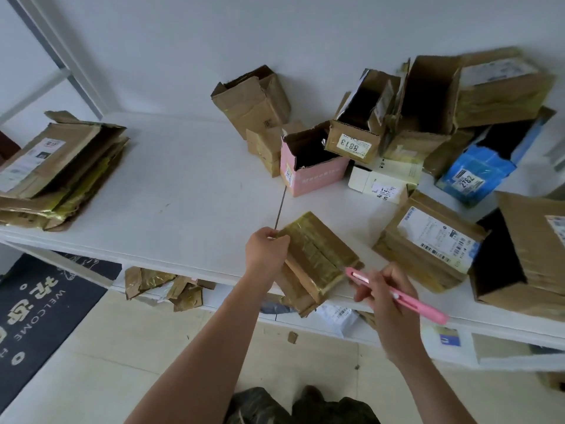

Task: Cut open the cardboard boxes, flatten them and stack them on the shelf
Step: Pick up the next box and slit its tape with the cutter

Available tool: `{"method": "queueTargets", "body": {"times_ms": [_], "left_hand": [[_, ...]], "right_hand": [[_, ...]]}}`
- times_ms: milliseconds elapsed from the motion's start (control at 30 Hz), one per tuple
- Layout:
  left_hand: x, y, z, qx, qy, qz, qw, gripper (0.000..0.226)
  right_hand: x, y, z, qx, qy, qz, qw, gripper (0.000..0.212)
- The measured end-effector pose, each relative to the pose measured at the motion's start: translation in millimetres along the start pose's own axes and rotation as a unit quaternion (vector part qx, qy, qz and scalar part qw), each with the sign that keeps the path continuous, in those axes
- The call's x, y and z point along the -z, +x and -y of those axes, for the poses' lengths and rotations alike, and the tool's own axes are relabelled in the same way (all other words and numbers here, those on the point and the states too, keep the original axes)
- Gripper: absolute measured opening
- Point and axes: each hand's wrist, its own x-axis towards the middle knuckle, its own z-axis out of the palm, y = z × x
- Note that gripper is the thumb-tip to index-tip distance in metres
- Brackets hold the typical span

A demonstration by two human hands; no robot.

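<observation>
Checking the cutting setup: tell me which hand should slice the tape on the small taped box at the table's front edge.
Right. The right hand already grips the pink cutter, tip beside the taped box; the left hand holds the box's far corner, steadying it.

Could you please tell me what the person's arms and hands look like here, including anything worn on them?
Both forearms are bare up to the frame edge, with no sleeves visible. The left hand and right hand wear no gloves, rings, watch or wristband that the picture shows.

taped brown box (318,258) | closed, tilted | shelf (183,191) front edge, overhanging
</observation>
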Motion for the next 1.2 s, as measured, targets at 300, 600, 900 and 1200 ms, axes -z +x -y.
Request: {"method": "queueTargets", "body": {"times_ms": [300, 600, 900, 1200], "left_hand": [[11.7, -18.4, 4.4, -0.187, 0.180, -0.021, 0.966, 0.049], [8.9, -2.3, 18.5, -0.319, 0.280, 0.132, 0.895, 0.068], [2.9, -5.7, 22.1, -0.319, 0.259, 0.114, 0.905, 0.065], [1.2, -4.6, 24.9, -0.293, 0.225, 0.116, 0.922, 0.062]], "right_hand": [[-37.2, 47.6, 16.3, -0.143, 0.247, -0.153, 0.946, 0.018], [-33.9, 53.4, 5.6, -0.143, 0.269, -0.178, 0.936, 0.015], [-45.0, 60.8, -6.4, -0.103, 0.184, -0.165, 0.964, 0.020], [-47.3, 58.9, -8.8, -0.078, 0.178, -0.189, 0.962, 0.021]]}}
